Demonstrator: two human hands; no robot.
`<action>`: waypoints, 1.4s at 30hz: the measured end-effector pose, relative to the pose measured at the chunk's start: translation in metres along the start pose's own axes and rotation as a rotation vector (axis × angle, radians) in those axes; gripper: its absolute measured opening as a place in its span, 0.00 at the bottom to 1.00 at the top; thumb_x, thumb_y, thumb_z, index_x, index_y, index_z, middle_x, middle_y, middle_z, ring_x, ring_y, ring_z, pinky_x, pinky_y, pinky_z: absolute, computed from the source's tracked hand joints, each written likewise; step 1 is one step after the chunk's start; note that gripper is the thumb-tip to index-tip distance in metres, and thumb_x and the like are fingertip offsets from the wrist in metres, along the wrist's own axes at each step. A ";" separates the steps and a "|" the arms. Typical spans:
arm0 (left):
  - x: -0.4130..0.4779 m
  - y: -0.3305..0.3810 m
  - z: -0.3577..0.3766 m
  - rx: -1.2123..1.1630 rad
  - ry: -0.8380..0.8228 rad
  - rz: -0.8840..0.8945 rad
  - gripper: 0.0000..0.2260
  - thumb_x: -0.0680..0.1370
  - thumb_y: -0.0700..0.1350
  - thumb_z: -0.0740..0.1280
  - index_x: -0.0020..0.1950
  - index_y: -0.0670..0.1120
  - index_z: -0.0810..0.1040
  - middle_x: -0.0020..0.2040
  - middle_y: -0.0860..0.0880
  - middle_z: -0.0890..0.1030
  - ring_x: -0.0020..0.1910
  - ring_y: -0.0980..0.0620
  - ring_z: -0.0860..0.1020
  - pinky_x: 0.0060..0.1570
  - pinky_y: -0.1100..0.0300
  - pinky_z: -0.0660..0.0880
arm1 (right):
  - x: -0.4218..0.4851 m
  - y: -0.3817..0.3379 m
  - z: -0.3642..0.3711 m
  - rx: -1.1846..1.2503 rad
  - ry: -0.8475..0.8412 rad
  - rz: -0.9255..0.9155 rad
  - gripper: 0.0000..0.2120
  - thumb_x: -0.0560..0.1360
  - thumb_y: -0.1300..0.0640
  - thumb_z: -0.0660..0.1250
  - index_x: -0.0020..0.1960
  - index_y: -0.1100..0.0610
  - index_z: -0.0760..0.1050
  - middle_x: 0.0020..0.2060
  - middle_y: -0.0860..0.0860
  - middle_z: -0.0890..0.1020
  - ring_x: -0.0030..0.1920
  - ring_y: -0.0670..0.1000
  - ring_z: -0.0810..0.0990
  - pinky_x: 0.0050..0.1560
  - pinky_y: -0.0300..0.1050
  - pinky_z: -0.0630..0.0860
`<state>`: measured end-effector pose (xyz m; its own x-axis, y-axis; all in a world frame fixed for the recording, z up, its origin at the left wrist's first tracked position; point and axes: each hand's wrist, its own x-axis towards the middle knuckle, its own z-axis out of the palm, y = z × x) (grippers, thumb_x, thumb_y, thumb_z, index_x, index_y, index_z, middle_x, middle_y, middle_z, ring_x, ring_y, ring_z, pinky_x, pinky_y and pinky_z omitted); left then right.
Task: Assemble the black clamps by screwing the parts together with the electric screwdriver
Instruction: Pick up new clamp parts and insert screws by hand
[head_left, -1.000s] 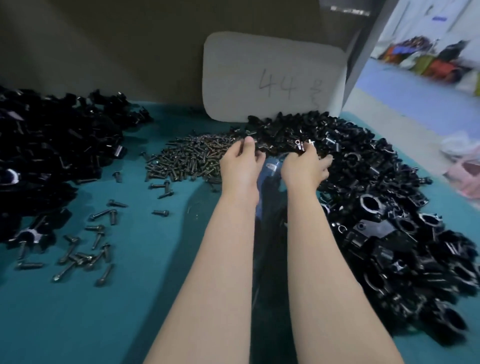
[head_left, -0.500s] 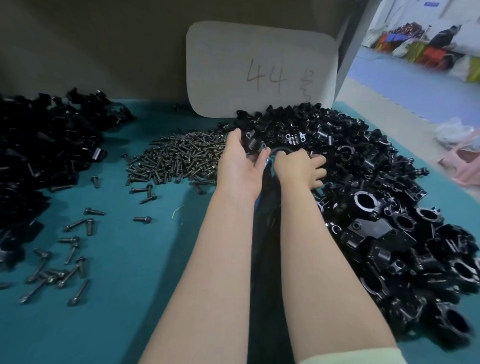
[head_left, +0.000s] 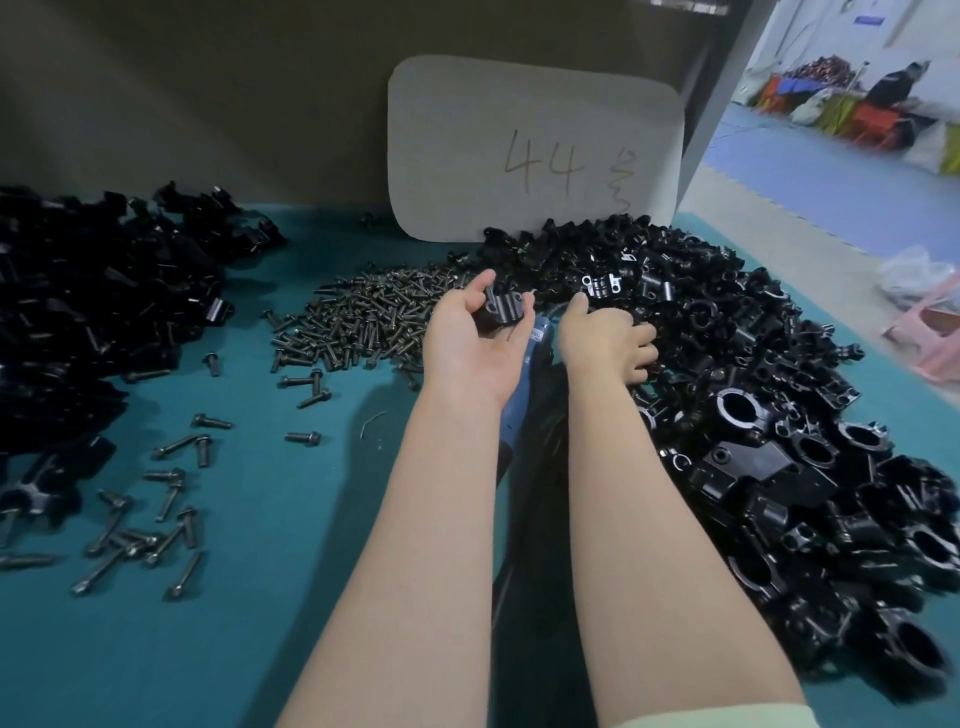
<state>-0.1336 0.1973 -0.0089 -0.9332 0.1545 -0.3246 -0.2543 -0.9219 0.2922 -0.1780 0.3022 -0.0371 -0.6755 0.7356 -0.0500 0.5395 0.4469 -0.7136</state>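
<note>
Beside the screw heap (head_left: 363, 322) a clamp part (head_left: 501, 310) is gripped by the left hand (head_left: 470, 348); whether the right hand (head_left: 605, 340) grasps anything cannot be told.

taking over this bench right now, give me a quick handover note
Left hand: palm up, holds one clamp piece.
Right hand: fingers down in the parts pile; cannot tell if it grips anything.
Screwdriver: lying between the forearms, in neither hand.
Screw heap: just left of the hands.
Done: one piece picked. Left: find its mate, add a screw, drive it.
</note>
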 end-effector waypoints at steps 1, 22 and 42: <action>-0.002 0.001 0.000 -0.009 -0.004 -0.007 0.11 0.81 0.35 0.55 0.51 0.38 0.77 0.60 0.35 0.71 0.56 0.39 0.73 0.62 0.51 0.75 | -0.002 -0.002 -0.003 0.037 0.028 -0.013 0.30 0.80 0.43 0.55 0.71 0.65 0.62 0.73 0.58 0.57 0.73 0.60 0.56 0.71 0.57 0.56; -0.053 0.042 -0.065 0.493 0.092 0.541 0.23 0.80 0.35 0.58 0.75 0.45 0.61 0.52 0.50 0.79 0.46 0.54 0.76 0.44 0.62 0.72 | -0.138 -0.013 -0.007 0.595 -0.823 -0.326 0.09 0.79 0.64 0.61 0.46 0.66 0.78 0.32 0.56 0.75 0.24 0.42 0.77 0.39 0.38 0.81; -0.052 0.047 -0.080 0.708 0.259 0.650 0.11 0.80 0.42 0.65 0.57 0.57 0.71 0.65 0.45 0.74 0.61 0.45 0.78 0.61 0.48 0.76 | -0.136 -0.013 0.004 0.288 -0.504 -0.681 0.20 0.77 0.59 0.66 0.68 0.53 0.69 0.62 0.49 0.77 0.60 0.51 0.77 0.63 0.49 0.73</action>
<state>-0.0770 0.1178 -0.0505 -0.8822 -0.4652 -0.0725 0.1152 -0.3627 0.9248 -0.0954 0.1943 -0.0243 -0.9805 0.0162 0.1960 -0.1605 0.5100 -0.8451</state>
